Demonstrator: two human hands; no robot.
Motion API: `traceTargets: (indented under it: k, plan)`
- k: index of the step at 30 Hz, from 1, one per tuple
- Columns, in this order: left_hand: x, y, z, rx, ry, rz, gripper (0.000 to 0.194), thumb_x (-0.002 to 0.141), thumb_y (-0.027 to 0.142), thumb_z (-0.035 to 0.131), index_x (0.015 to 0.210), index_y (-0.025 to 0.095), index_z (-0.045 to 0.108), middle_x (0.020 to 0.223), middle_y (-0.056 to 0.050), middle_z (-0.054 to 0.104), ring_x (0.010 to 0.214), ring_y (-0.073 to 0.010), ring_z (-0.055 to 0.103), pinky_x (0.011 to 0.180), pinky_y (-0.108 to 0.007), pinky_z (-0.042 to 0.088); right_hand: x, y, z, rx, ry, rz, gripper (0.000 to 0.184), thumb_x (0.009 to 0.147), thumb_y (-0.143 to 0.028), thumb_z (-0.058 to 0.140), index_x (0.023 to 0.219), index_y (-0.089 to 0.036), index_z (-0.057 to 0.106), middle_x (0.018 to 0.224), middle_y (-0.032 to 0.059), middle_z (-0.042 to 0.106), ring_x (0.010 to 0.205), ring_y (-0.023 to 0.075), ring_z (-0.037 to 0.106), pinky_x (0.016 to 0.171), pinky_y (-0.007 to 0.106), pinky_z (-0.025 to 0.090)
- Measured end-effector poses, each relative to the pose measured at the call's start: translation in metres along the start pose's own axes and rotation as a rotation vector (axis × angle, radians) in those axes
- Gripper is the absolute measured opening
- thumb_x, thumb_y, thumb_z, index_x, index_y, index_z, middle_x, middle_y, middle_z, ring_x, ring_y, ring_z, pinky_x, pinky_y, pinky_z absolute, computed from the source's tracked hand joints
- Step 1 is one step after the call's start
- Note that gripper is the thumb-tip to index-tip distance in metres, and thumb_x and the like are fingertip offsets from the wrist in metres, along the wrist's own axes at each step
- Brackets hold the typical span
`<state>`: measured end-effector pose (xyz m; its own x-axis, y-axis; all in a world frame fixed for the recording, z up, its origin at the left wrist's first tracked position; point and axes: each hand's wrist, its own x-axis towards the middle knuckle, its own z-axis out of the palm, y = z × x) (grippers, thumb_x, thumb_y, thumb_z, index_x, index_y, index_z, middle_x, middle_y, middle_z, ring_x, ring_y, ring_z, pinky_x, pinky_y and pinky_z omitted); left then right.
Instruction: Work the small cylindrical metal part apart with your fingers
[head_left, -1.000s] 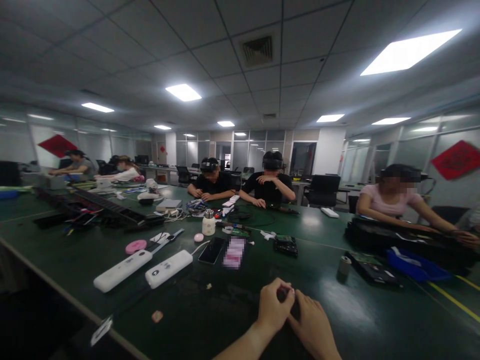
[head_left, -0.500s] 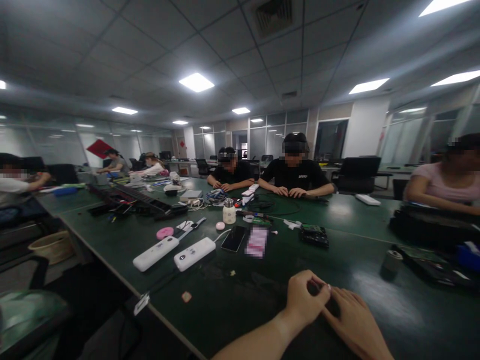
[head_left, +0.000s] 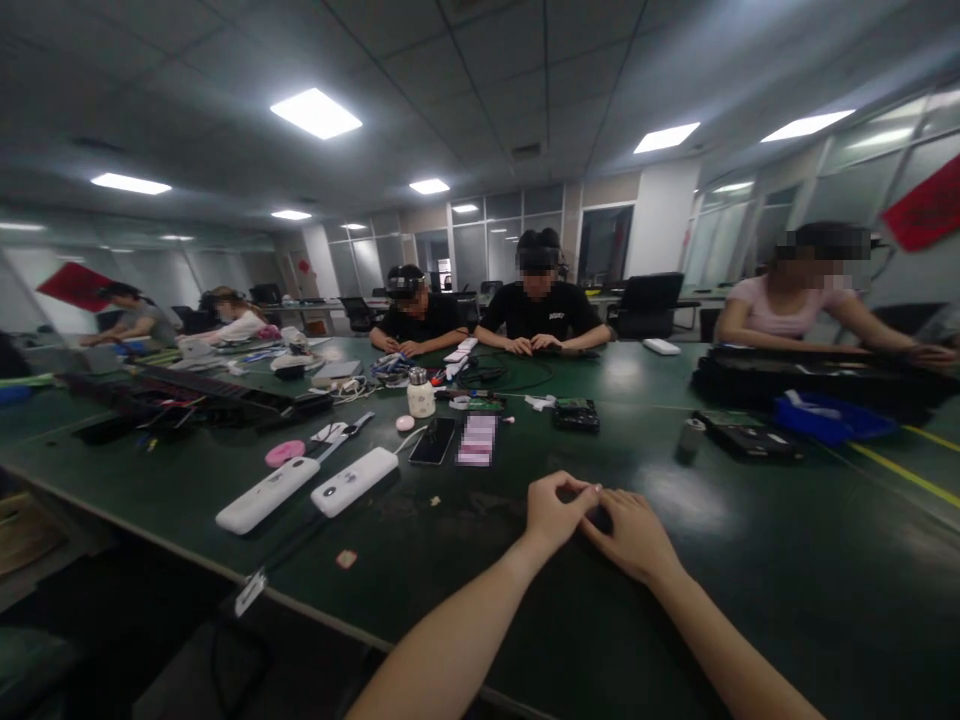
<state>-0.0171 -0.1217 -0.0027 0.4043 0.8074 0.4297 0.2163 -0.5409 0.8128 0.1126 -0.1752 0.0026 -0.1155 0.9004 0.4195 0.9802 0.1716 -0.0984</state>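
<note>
My left hand (head_left: 553,515) is on the green table in front of me, thumb and forefinger curled into a loop and closed at the tips. Whether a small thing is between those tips I cannot make out. My right hand (head_left: 636,532) lies low over the table just to the right, palm down, its fingers stretched forward and the thumb reaching toward the left. The fingertips of both hands meet or almost meet. Nearest beyond them lie a phone with a blurred lit screen (head_left: 478,440) and a black circuit-board part (head_left: 576,413).
To the left are two white power strips (head_left: 266,497) (head_left: 355,481), a dark phone (head_left: 433,441), a pink ring (head_left: 285,454) and a cream bottle (head_left: 421,397). On the right stand a can (head_left: 691,437) and a blue tray (head_left: 817,420). Several people sit around the table.
The view has turned right and tilted down, so the table things appear farther left and higher. Both hands keep nearly the same pose, fingertips together.
</note>
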Motion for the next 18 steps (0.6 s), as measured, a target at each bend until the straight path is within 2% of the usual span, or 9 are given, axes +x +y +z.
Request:
traceTargets:
  k: [4, 9, 18]
  plan:
    - [-0.001, -0.004, -0.003, -0.046, -0.028, -0.003, 0.024, 0.093, 0.030, 0.056, 0.113, 0.017, 0.059, 0.113, -0.007, 0.063, 0.093, -0.0201, 0.064, 0.080, -0.040, 0.054, -0.002, -0.003, 0.002, -0.017, -0.044, 0.054, 0.028, 0.091, -0.039, 0.058, 0.106, -0.015, 0.061, 0.104, 0.0063, 0.064, 0.097, 0.0222, 0.060, 0.087, 0.043, 0.045]
    - [-0.003, -0.008, -0.005, -0.072, -0.049, -0.009, 0.025, 0.093, 0.029, 0.057, 0.115, 0.017, 0.058, 0.116, -0.008, 0.062, 0.096, -0.0210, 0.064, 0.081, -0.041, 0.054, -0.003, -0.003, 0.007, -0.017, -0.071, 0.100, 0.028, 0.093, -0.038, 0.057, 0.111, -0.016, 0.059, 0.114, 0.0072, 0.060, 0.101, 0.0227, 0.059, 0.087, 0.045, 0.047]
    - [-0.005, -0.011, -0.011, -0.053, -0.053, 0.027, 0.022, 0.093, 0.029, 0.056, 0.112, 0.017, 0.060, 0.115, -0.007, 0.062, 0.094, -0.0202, 0.064, 0.080, -0.039, 0.055, -0.005, -0.006, 0.003, -0.018, -0.074, 0.097, 0.029, 0.093, -0.036, 0.057, 0.115, -0.016, 0.058, 0.117, 0.0078, 0.059, 0.102, 0.0232, 0.059, 0.086, 0.045, 0.048]
